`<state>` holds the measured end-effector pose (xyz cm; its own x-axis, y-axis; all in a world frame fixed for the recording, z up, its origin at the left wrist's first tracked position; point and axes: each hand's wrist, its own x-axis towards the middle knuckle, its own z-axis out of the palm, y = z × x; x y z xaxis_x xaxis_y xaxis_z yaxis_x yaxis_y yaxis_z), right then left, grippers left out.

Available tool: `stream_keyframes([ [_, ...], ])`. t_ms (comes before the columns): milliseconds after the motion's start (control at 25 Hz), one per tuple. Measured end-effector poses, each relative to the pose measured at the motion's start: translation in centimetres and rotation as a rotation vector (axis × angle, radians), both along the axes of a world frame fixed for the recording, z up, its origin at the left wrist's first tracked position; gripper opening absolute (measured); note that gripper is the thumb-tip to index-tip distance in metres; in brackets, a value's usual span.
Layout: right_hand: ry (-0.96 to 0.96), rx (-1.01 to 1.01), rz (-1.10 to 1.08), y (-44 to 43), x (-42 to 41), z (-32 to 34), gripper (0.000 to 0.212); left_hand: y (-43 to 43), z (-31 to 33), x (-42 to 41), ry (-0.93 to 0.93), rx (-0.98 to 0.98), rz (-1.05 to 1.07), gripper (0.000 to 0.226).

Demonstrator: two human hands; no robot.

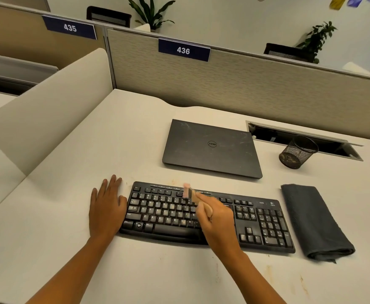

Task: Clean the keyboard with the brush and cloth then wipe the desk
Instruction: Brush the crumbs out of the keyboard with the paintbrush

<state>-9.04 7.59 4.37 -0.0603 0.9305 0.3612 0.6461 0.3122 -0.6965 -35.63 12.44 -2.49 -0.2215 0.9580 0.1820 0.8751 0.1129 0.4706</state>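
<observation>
The right hand (215,218) had its fingers (203,197) closed on the brush (188,190), blurred over the keyboard (267,224); the left hand (106,205) lay flat, open and empty beside it. Brushing seemed underway. Rightward, the folded cloth (315,220) waited on the surface (70,216); beyond, a shut laptop (210,148).

Pale counter (74,255), faintly stained near the front. On it: black keyboard (267,229), folded dark cloth (315,220) just right, closed laptop (210,148) behind, mesh cup (298,153) far right, left hand (106,207) flat.
</observation>
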Motion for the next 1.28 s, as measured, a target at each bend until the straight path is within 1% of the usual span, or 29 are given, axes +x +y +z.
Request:
stream_keyframes([
  [120,-0.05,-0.01,0.042,-0.1,-0.9,-0.3,0.049,0.0,0.0,0.1,0.002,0.0,0.002,0.053],
  [280,-0.006,-0.014,0.004,0.9,-0.9,-0.3,0.038,0.1,0.0,-0.1,0.006,-0.002,-0.002,0.053],
  [320,0.007,-0.012,0.003,0.5,-0.8,-0.3,0.038,0.1,0.0,-0.1,0.003,-0.004,-0.002,0.053],
  [440,0.023,0.0,0.01,-0.5,-1.0,-0.4,0.05,0.1,-0.1,0.0,0.008,0.0,0.0,0.053],
  [600,0.003,-0.006,-0.01,1.2,-0.9,-0.7,0.039,0.0,-0.1,0.0,0.004,-0.004,0.0,0.053],
  [680,0.024,-0.005,-0.033,1.6,-0.4,-0.7,0.041,0.0,0.0,0.0,-0.002,-0.004,0.0,0.053],
  [760,0.061,0.015,-0.021,1.0,-0.3,-0.7,0.037,0.0,0.0,0.1,0.001,-0.003,0.0,0.053],
  [920,0.01,-0.007,0.09,-0.2,-1.6,-0.9,0.042,0.1,0.1,0.0,0.008,-0.004,0.0,0.053],
  [1080,0.014,-0.027,0.068,1.5,-2.3,-1.0,0.041,0.0,0.0,0.0,0.005,-0.003,0.004,0.053],
  [1200,0.034,-0.008,0.069,0.6,-2.2,-0.7,0.039,0.0,0.0,0.1,-0.003,0.0,0.007,0.053],
  [1280,0.005,-0.015,0.109,-0.1,-2.6,-0.5,0.039,0.1,0.0,0.0,-0.008,0.001,0.009,0.053],
])
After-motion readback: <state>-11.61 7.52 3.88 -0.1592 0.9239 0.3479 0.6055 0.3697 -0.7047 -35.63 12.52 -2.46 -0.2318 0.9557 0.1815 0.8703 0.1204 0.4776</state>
